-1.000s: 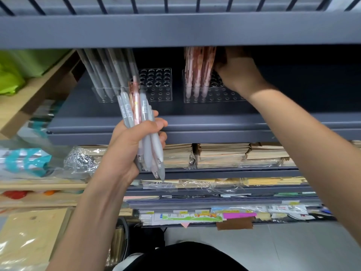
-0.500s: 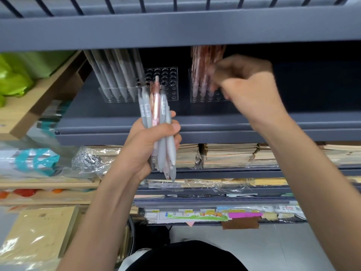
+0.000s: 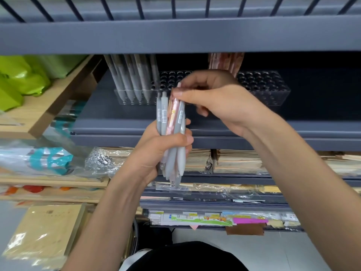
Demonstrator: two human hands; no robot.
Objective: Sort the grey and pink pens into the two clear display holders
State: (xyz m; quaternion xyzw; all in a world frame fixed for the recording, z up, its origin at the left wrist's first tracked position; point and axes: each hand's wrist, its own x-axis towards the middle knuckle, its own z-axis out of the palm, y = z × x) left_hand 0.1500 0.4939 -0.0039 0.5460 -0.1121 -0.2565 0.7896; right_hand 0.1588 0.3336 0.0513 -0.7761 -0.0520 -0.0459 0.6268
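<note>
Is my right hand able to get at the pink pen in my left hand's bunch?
Probably yes. The right hand seems to pinch the pink pen at its top end, clear above the left hand; the grey pens lie beside it, not over it.

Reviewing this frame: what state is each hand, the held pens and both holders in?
left hand: grips the pen bundle, held upright.
right hand: pinches the top of the pink pen in that bundle.
pen bundle: mostly grey, tips down.
left holder: grey pens stand at its left end; right holes empty.
right holder: pink pens at its left end, partly hidden; right holes empty.
</note>
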